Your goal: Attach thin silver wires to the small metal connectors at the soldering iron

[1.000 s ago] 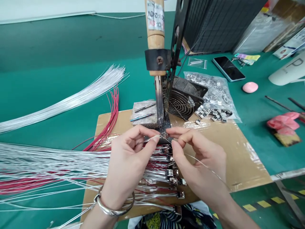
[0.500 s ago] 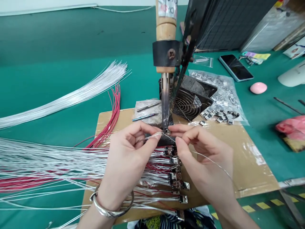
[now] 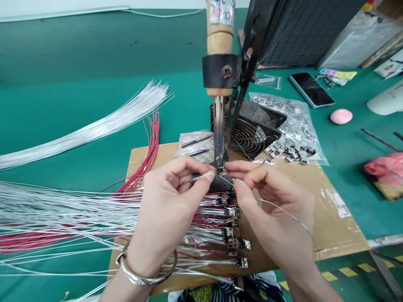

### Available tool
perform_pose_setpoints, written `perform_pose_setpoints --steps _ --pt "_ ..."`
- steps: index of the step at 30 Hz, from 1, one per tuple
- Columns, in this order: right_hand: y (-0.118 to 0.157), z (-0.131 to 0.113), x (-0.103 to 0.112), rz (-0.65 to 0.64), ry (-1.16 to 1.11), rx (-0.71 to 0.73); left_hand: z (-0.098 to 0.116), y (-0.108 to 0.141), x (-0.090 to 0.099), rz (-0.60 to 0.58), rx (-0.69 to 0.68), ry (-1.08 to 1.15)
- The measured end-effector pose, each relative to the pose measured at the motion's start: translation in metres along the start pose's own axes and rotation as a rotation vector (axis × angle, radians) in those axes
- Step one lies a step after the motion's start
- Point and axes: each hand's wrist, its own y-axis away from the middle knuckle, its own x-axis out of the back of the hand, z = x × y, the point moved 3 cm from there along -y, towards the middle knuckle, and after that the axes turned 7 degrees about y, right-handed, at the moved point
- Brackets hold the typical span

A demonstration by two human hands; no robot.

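Note:
My left hand (image 3: 170,201) pinches a thin silver wire (image 3: 201,178) between thumb and forefinger. My right hand (image 3: 270,205) pinches a second thin silver wire (image 3: 285,214), whose end trails out past the hand to the right. Both sets of fingertips meet at a small metal connector (image 3: 222,171), just below the tip of a wooden-handled soldering iron (image 3: 219,42). The iron's shaft appears to touch or nearly touch the connector. Under my hands lies a row of wired connectors (image 3: 231,230), partly hidden by my palms. A metal bangle (image 3: 141,272) circles my left wrist.
Loose silver and red wire bundles (image 3: 94,126) lie to the left on a green mat. Under the work is a cardboard sheet (image 3: 333,218). Behind stand a fan guard (image 3: 248,138) and a bag of connectors (image 3: 283,117). A phone (image 3: 311,90) lies at back right.
Both hands have moved slightly up and inward toward the connector at the iron tip. The view has shifted a little since the oldest frame.

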Motion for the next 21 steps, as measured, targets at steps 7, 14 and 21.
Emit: perform_pose_setpoints --steps 7,14,21 --pt "0.0008 -0.0018 0.0003 0.01 0.005 0.037 0.001 -0.0005 -0.0003 -0.009 -0.013 -0.022" --pt "-0.0006 -0.0014 0.0004 0.014 0.012 0.042 0.003 -0.0011 0.0001 -0.005 -0.013 -0.02" --pt "-0.0002 -0.0008 -0.0003 0.023 0.022 0.048 0.0022 -0.0008 -0.0002 0.004 -0.022 -0.035"
